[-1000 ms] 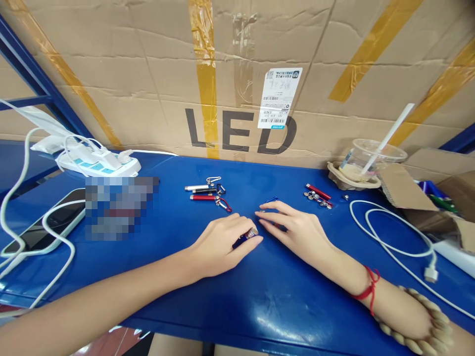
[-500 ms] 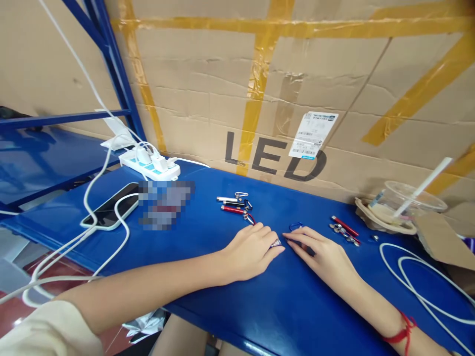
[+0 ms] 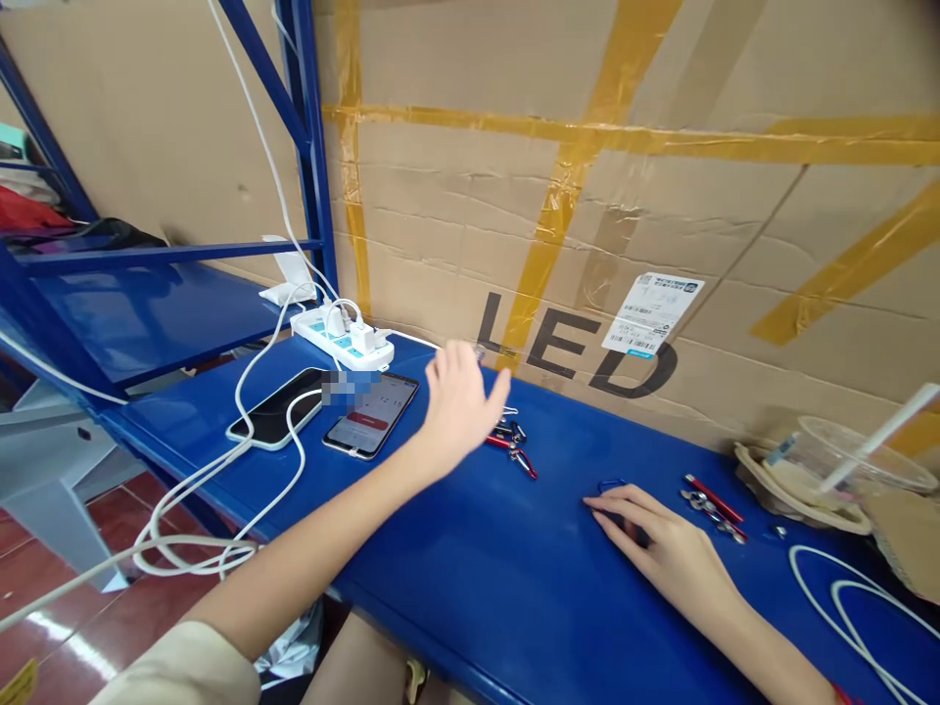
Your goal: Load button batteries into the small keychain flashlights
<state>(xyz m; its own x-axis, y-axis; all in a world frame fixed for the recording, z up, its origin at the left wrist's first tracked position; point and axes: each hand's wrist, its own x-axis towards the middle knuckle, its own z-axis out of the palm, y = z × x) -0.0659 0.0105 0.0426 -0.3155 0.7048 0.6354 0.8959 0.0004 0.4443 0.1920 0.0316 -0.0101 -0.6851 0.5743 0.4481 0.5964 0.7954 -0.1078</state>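
My left hand (image 3: 461, 406) is raised over the back of the blue table, thumb well apart from the fingers. A small glint shows at its fingertips, too blurred to make out. Beside and partly behind it lie slim keychain flashlights, among them a red one (image 3: 500, 443) with a red carabiner (image 3: 524, 462). My right hand (image 3: 653, 534) rests on the table, its fingertips pinched together. A blue carabiner (image 3: 609, 485) pokes out behind its fingers, and something dark shows under the palm; the rest is hidden. Right of that hand are a red tube (image 3: 714, 499) and several small silver parts (image 3: 701, 504).
Two phones (image 3: 279, 409) and a white power strip (image 3: 344, 338) with cables stand at left. A large cardboard box (image 3: 455, 215) forms the back wall. At right are a plastic cup with a straw (image 3: 844, 465), a small silver piece (image 3: 779, 532) and a coiled white cable (image 3: 844, 597).
My left hand has lifted away from the right hand, moving left and back, and its thumb has spread. My right hand keeps its place by the blue carabiner. The view has turned left.
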